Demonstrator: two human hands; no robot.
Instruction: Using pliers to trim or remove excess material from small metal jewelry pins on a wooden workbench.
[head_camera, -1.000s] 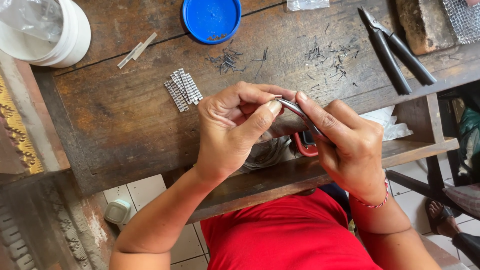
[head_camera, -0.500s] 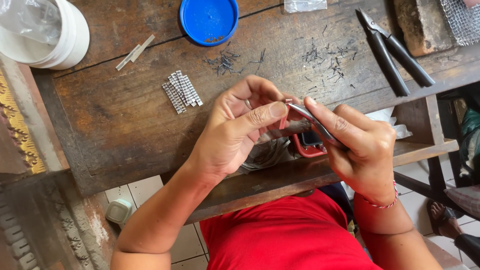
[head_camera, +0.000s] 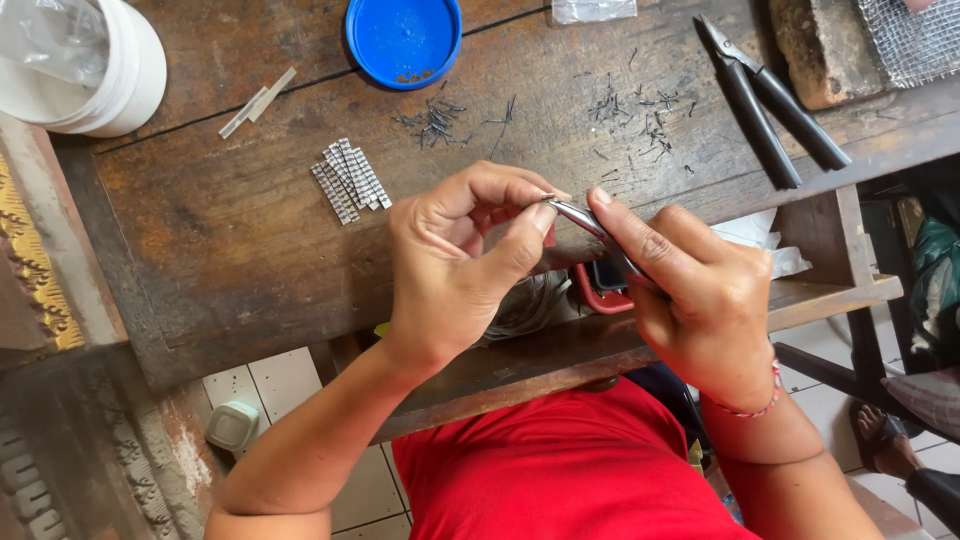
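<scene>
One pair of red-handled pliers (head_camera: 600, 240) is lying in the right hand (head_camera: 700, 300), fingers clamped on it, long axis slanting, tip pointing up-left toward the left hand (head_camera: 455, 265) (thumb and forefinger pinching together) above the desk (head_camera: 200, 220).

Whatever sits at the plier (head_camera: 590, 225) tips is hidden btwn left hand (head_camera: 455, 265) thumb & finger, too small to tell. Plier handles mostly covered by right hand (head_camera: 700, 300). Far from pliers, white tub (head_camera: 110, 75) & wire mesh (head_camera: 915, 40) cut off by frame edge.
</scene>
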